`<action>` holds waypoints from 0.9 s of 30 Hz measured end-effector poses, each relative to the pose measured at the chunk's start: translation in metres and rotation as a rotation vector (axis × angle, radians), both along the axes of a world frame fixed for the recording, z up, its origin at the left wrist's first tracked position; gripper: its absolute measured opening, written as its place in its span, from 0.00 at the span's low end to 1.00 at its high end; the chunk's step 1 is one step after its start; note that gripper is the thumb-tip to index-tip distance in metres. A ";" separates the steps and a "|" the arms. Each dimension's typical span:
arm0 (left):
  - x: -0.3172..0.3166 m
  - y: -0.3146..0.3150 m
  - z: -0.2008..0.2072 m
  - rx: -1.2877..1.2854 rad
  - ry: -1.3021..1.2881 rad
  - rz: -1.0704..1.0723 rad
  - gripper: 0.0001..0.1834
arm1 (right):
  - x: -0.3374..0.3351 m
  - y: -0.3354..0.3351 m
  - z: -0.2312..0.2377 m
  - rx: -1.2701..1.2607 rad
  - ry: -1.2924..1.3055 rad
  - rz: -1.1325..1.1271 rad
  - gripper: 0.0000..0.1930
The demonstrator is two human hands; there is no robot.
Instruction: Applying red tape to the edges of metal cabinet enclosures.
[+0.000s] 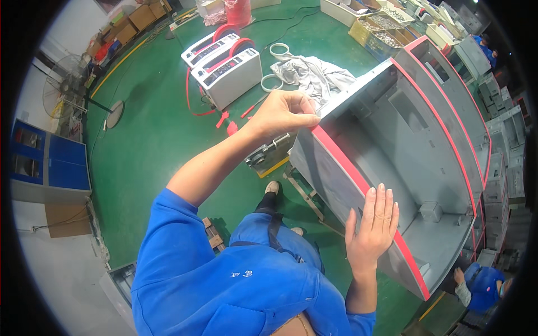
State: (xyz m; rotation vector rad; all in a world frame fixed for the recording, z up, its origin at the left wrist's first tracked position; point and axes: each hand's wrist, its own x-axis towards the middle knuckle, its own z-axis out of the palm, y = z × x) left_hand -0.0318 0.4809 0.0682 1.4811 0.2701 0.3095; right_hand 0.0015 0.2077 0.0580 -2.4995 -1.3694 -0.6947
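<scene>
In front of me and to the right stands a grey metal box [386, 151], open at the top, its rim edged with red tape [350, 171]. At the near-left corner of the rim, my left hand [287, 113] pinches the end of the tape between thumb and curled fingers. My right hand [372, 227] lies flat along the taped near edge, fingers stretched out and holding nothing. Inside the box a small grey block [430, 211] sits near the right end. Beyond it, more grey boxes [443, 73] have red-edged rims.
Two white tape dispensers [230, 75] with red rolls stand to the left. Grey cloth [314, 75] and tape rings [271, 83] lie by them. Bins of small parts [381, 33] are at the back. A pedestal fan [67, 87] stands far left; a co-worker in blue [485, 288] is at lower right.
</scene>
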 end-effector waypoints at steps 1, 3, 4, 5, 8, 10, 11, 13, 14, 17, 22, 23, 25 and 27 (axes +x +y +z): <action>0.000 0.000 0.000 0.018 -0.001 0.003 0.05 | 0.000 0.000 0.000 0.001 -0.003 0.002 0.23; -0.001 -0.001 -0.002 0.053 -0.003 0.008 0.06 | 0.000 -0.001 -0.001 0.003 -0.011 0.005 0.22; 0.001 0.000 -0.001 0.121 -0.001 0.017 0.06 | 0.002 0.000 0.000 0.003 -0.003 0.009 0.22; 0.000 0.002 -0.003 0.189 -0.001 0.026 0.06 | 0.001 0.000 0.001 0.003 0.004 0.013 0.22; 0.003 0.002 -0.012 0.278 -0.058 0.047 0.07 | 0.001 -0.001 0.002 0.027 0.024 0.014 0.22; 0.000 0.001 -0.009 0.335 -0.111 0.084 0.08 | 0.000 0.001 0.005 0.042 0.027 0.014 0.22; -0.002 0.000 -0.010 0.402 -0.107 0.121 0.09 | 0.000 0.001 0.004 0.044 0.010 0.014 0.21; 0.001 -0.005 -0.005 0.228 -0.105 0.133 0.12 | -0.001 0.004 0.002 0.046 -0.013 0.007 0.21; 0.000 -0.002 -0.002 0.105 -0.036 0.090 0.12 | -0.001 0.004 0.002 0.045 -0.003 -0.009 0.21; 0.000 0.005 -0.008 -0.159 0.025 -0.002 0.09 | -0.003 0.006 0.005 0.018 -0.026 -0.057 0.22; 0.004 0.031 -0.047 -0.086 -0.033 0.039 0.07 | -0.015 0.047 0.003 0.076 0.015 -0.134 0.24; 0.005 0.032 -0.051 -0.067 -0.068 0.044 0.07 | -0.018 0.064 0.004 0.085 0.040 -0.146 0.24; 0.006 0.035 -0.049 0.059 -0.188 -0.005 0.08 | -0.021 0.106 0.005 0.134 0.097 -0.103 0.24; 0.011 0.039 -0.050 0.286 -0.380 -0.017 0.09 | -0.019 0.139 0.000 0.173 0.045 -0.056 0.25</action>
